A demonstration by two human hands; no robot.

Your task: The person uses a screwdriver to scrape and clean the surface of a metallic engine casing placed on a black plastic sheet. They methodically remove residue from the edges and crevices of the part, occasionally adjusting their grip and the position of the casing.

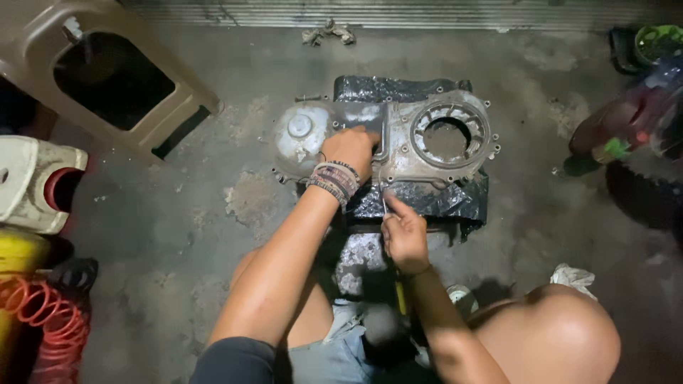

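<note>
Head view: grey cast-metal engine cover w/ round opening [398, 139] lies on black plastic sheet [441, 203], on concrete floor. Left hand [352, 151] pressed flat on cover's middle. Right hand [404, 235] just below its near edge, pinching thin metal tool [384, 203]. Bare floor on both sides of hands.

Grey metal engine cover [398, 139], dirty and worn, lies flat on black plastic sheet [434, 199] on the floor; large round opening at one end, domed bulge at the other.
</note>
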